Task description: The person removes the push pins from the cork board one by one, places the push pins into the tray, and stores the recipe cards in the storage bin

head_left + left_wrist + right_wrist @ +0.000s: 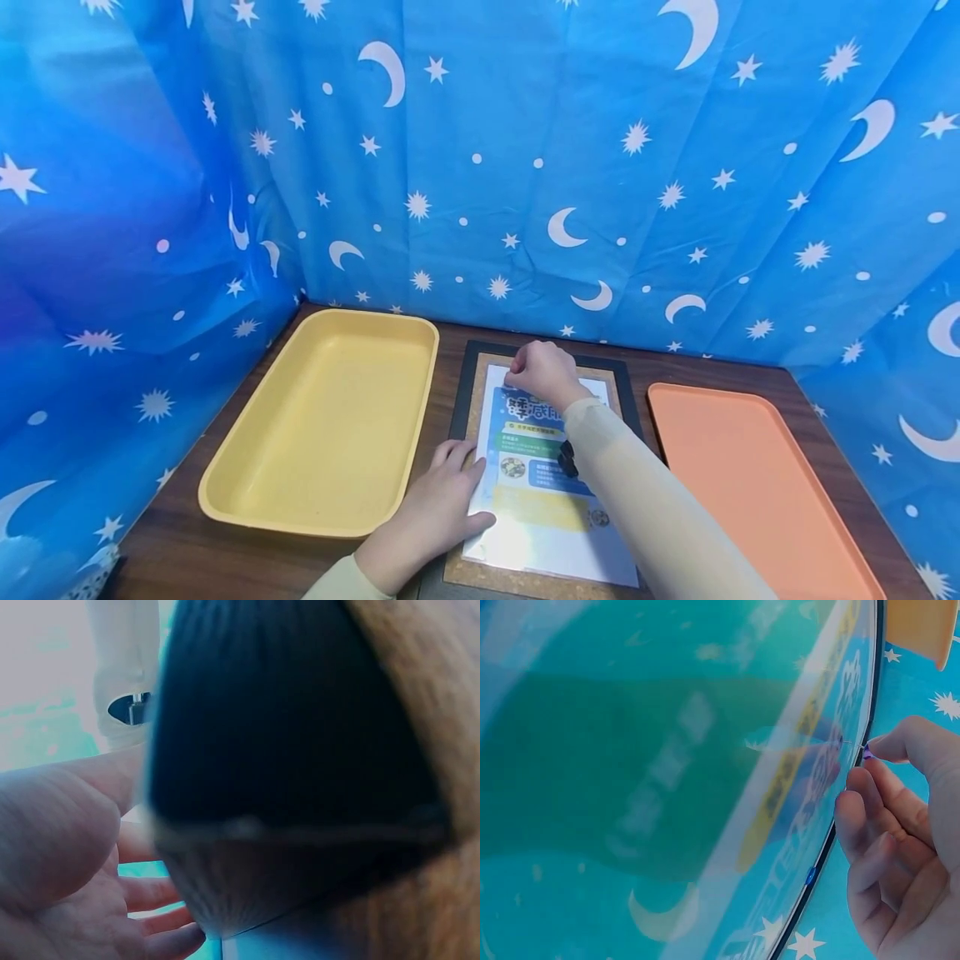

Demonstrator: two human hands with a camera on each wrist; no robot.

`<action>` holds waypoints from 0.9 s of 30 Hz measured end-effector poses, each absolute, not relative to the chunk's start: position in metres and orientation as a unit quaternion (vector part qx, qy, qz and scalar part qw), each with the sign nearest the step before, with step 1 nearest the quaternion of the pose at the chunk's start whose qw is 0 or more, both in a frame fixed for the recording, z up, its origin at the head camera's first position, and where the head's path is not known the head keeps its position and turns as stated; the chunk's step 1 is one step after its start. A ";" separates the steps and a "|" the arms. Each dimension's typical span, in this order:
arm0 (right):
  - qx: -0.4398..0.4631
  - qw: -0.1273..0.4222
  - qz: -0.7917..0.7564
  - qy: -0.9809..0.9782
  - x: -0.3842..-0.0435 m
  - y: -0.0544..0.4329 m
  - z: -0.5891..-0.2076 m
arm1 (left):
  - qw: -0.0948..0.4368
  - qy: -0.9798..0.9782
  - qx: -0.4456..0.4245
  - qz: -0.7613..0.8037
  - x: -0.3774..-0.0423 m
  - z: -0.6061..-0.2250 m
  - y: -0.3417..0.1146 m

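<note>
Pinching a purple pin [868, 752] with the right hand [546, 372] near the top of the sheet [536, 504], and resting the relaxed left hand [438, 504] at its left edge, apparently steadying it on the corkboard [468, 568].

Head view: printed sheet [517, 546] between your five and six o'clock carries Chinese print. Heading [528, 407] toward sheet's twelve: large characters; you can read 减, neighbours uncertain, right end cut off by your right sleeve [652, 492]. Yellow strip [533, 429] just below, green band [528, 444] at eleven, blue box [546, 473] near centre: small characters, too fine for you to read. Right wrist view: same sheet, lettering slanted under glare, illegible. Left wrist view: nothing you can read.
</note>
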State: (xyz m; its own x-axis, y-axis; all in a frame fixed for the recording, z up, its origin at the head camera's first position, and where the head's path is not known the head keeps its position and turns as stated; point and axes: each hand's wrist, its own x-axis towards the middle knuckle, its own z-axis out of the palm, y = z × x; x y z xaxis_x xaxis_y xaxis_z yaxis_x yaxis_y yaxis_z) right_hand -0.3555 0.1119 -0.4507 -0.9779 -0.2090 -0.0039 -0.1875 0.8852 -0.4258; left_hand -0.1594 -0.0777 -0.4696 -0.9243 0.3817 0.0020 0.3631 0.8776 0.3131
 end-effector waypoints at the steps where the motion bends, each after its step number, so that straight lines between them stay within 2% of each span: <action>1: -0.103 0.025 -0.215 0.971 -0.355 0.113 -0.451 | 0.028 0.969 0.192 0.155 -0.160 -0.469 -0.078; 18: -0.096 0.019 -0.226 0.969 -0.347 0.140 -0.449 | 0.051 0.968 0.184 0.161 -0.158 -0.465 -0.077; 27: -0.077 0.022 -0.238 0.968 -0.342 0.148 -0.447 | 0.042 0.968 0.186 0.161 -0.160 -0.465 -0.077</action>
State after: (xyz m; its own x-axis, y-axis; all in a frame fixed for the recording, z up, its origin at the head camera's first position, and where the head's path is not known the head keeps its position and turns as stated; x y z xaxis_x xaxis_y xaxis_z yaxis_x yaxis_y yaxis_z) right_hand -0.3420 0.1480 -0.4472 -0.9873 -0.1589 -0.0061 -0.1381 0.8754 -0.4633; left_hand -0.1596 -0.0770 -0.4655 -0.9275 0.3731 -0.0218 0.3460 0.8792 0.3277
